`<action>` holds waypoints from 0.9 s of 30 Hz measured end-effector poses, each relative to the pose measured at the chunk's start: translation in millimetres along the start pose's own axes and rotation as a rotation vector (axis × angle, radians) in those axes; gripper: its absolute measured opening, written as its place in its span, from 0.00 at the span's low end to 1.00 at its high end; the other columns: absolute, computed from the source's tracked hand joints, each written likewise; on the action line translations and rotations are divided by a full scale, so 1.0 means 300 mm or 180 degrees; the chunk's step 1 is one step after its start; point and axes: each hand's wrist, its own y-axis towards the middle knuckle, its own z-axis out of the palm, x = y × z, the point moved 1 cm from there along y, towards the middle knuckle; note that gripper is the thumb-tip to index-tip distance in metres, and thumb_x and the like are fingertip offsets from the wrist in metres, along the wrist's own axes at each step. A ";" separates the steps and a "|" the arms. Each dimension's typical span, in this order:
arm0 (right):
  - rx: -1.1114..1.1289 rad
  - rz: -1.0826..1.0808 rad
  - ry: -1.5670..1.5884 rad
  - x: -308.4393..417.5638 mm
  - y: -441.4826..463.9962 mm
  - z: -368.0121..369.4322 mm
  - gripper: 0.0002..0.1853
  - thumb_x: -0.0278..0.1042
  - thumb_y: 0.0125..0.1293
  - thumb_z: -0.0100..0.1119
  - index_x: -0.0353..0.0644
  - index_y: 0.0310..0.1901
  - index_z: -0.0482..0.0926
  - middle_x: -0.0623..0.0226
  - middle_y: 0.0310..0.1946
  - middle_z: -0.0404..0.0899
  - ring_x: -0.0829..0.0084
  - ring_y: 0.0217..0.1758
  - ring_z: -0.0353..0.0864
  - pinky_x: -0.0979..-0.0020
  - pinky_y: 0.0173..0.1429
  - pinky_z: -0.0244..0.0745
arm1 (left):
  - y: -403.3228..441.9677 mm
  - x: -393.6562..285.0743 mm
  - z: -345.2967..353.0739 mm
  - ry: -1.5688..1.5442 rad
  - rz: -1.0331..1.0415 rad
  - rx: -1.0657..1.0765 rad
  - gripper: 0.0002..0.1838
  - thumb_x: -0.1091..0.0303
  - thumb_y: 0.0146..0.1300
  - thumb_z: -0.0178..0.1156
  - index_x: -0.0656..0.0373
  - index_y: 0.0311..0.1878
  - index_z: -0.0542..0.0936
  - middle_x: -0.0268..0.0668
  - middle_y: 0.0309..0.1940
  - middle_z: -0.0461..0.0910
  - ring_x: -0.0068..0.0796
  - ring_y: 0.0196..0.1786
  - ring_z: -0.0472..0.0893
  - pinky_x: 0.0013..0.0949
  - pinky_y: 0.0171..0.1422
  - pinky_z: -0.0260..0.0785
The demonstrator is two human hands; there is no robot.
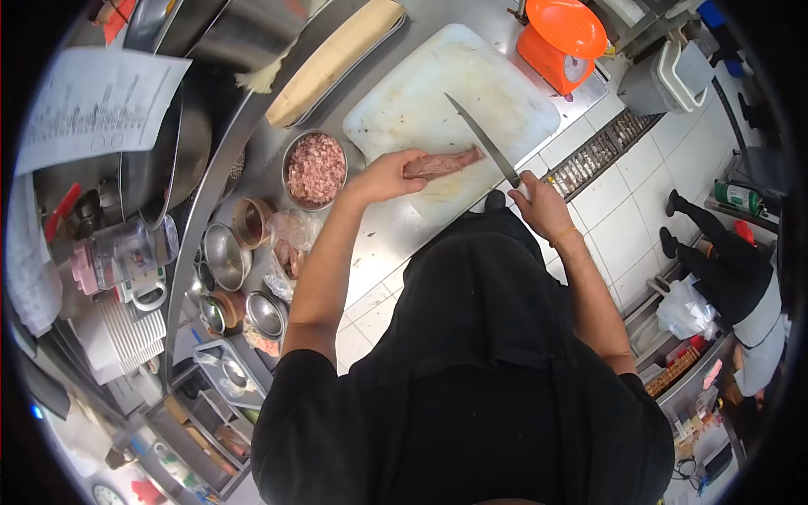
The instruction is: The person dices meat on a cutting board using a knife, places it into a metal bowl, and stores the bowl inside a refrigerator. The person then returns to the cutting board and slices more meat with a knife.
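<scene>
The left hand [392, 175] is curling its fingers over 1 strip of raw meat [443, 165], apparently steadying it on the white cutting board [404, 93]. The right hand's [543, 207] fingers are gripping 1 long knife [480, 131], blade slanting just beside the meat's free end, likely for control. A steel bowl [285, 168] of diced meat [316, 171] is crowding the left wrist, and a plastic bag [296, 225] is hemming that forearm; an orange scale [547, 61] is standing beyond the board.
</scene>
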 end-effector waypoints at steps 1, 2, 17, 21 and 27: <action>0.0035 -0.0005 0.0028 0.004 0.001 -0.008 0.19 0.44 0.76 0.63 0.37 0.55 0.75 0.39 0.37 0.86 0.36 0.46 0.86 0.42 0.51 0.79 | 0.033 0.029 -0.009 -0.0261 -0.0169 0.0079 0.27 0.64 0.63 0.76 0.61 0.63 0.80 0.39 0.48 0.88 0.30 0.49 0.87 0.34 0.54 0.79; 0.0069 -0.0025 0.0049 0.010 0.007 -0.017 0.18 0.44 0.76 0.63 0.37 0.55 0.75 0.39 0.37 0.86 0.36 0.46 0.86 0.42 0.51 0.79 | 0.069 0.050 -0.027 -0.0524 -0.0335 0.0137 0.26 0.64 0.64 0.76 0.62 0.62 0.80 0.39 0.47 0.88 0.28 0.49 0.85 0.32 0.55 0.79; 0.0271 -0.0777 -0.0408 0.185 0.041 -0.049 0.16 0.43 0.78 0.60 0.38 0.52 0.73 0.48 0.31 0.86 0.42 0.37 0.87 0.44 0.41 0.81 | -0.022 0.011 0.257 0.0917 -0.0640 -0.2204 0.19 0.61 0.70 0.72 0.61 0.56 0.79 0.46 0.50 0.78 0.42 0.50 0.81 0.42 0.58 0.77; 0.0556 -0.0772 -0.0764 0.271 0.007 -0.008 0.16 0.43 0.77 0.61 0.36 0.52 0.74 0.50 0.31 0.87 0.47 0.37 0.90 0.48 0.42 0.84 | -0.020 -0.049 0.248 0.1674 0.0120 -0.2185 0.15 0.66 0.70 0.65 0.57 0.57 0.79 0.45 0.54 0.78 0.52 0.59 0.77 0.50 0.66 0.72; 0.0813 -0.0030 -0.1363 0.414 -0.089 -0.003 0.15 0.41 0.78 0.59 0.37 0.53 0.73 0.50 0.33 0.89 0.48 0.40 0.92 0.51 0.43 0.86 | -0.009 -0.006 0.244 0.1607 0.0314 -0.1966 0.13 0.67 0.72 0.62 0.56 0.57 0.79 0.41 0.53 0.79 0.50 0.57 0.78 0.52 0.64 0.72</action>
